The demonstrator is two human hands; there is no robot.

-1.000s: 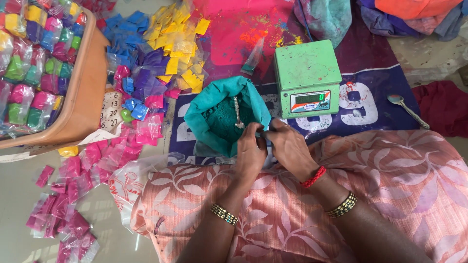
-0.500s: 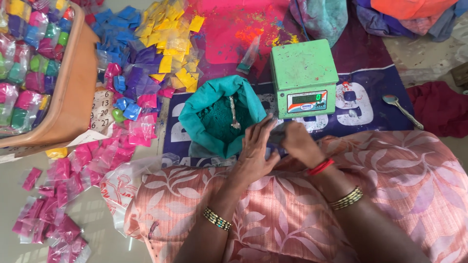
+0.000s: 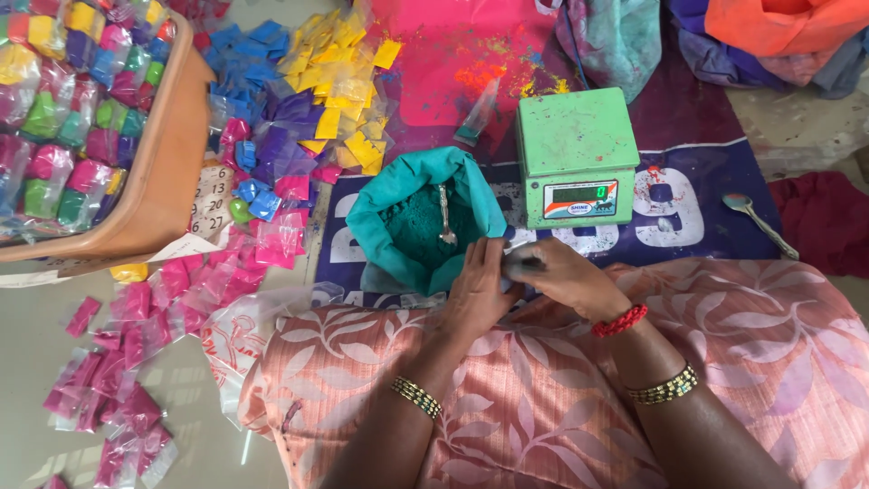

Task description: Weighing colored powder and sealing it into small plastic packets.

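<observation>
My left hand (image 3: 477,294) and my right hand (image 3: 559,276) meet just in front of an open teal bag (image 3: 425,222) full of teal powder, with a metal spoon (image 3: 445,217) standing in it. Both hands pinch a small clear plastic pouch (image 3: 520,263) between the fingertips; most of it is hidden by my fingers. A green digital scale (image 3: 577,154) stands right behind my right hand, its pan bare. My forearms rest over a pink patterned cloth (image 3: 507,398) on my lap.
A brown tub (image 3: 154,172) of coloured powder packets is at far left. Loose pink (image 3: 136,398), blue, purple and yellow packets (image 3: 335,81) lie on the floor. A second spoon (image 3: 759,217) lies at right, cloth bundles at the back.
My view has drifted slightly, so the scene sits a little differently. My two hands have stayed together by the bag, working the small pouch, and have shifted slightly right.
</observation>
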